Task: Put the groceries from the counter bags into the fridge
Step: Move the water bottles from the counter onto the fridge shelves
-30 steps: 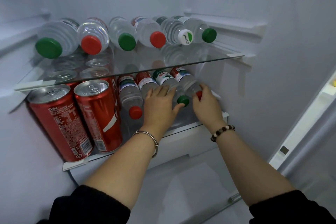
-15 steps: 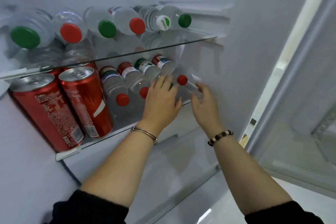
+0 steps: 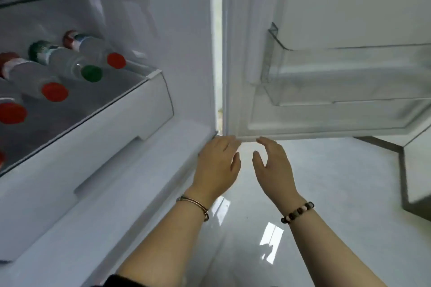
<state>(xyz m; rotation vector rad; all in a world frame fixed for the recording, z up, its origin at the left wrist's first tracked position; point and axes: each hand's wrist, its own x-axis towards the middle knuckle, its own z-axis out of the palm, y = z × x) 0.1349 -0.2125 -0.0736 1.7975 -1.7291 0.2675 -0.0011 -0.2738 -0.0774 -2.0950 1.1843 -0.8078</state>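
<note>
Several clear water bottles lie on their sides on a glass shelf (image 3: pixel 98 109) of the open fridge at left, among them one with a red cap (image 3: pixel 116 60) and one with a green cap (image 3: pixel 91 73). My left hand (image 3: pixel 215 165) and my right hand (image 3: pixel 274 165) hang side by side outside the fridge, below the lower edge of the open door (image 3: pixel 314 128). Both have relaxed fingers and hold nothing. The counter bags are out of view.
A white drawer front (image 3: pixel 77 154) sits under the bottle shelf. The door carries a clear plastic bin (image 3: pixel 349 72). Below the hands lies a glossy white floor (image 3: pixel 338 193). A white cabinet corner (image 3: pixel 417 175) stands at the right edge.
Both hands have drawn back from the bottles on the shelf and now hang outside the fridge. The view has swung right and down toward the door and floor.
</note>
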